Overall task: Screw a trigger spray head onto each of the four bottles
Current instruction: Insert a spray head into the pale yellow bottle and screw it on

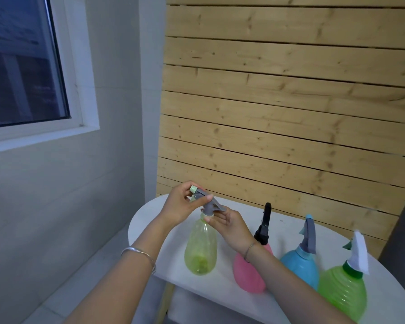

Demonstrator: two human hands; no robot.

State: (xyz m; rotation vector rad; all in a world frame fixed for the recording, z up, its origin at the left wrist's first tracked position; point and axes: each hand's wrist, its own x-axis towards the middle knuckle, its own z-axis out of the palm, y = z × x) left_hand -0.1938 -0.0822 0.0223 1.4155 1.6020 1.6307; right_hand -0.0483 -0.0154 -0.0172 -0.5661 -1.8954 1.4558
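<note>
Four bottles stand in a row on a white oval table. The leftmost, a pale yellow-green bottle, carries a grey trigger spray head with a light green nozzle. My left hand grips the front of that head near the nozzle. My right hand holds the bottle's neck just under the grey collar. To the right stand a pink bottle with a black head, a blue bottle with a grey-blue head, and a ribbed green bottle with a white head.
A wooden slat wall rises right behind the table. A grey wall with a window is on the left. Grey floor tiles lie beyond the table's left edge. Each wrist wears a thin bracelet.
</note>
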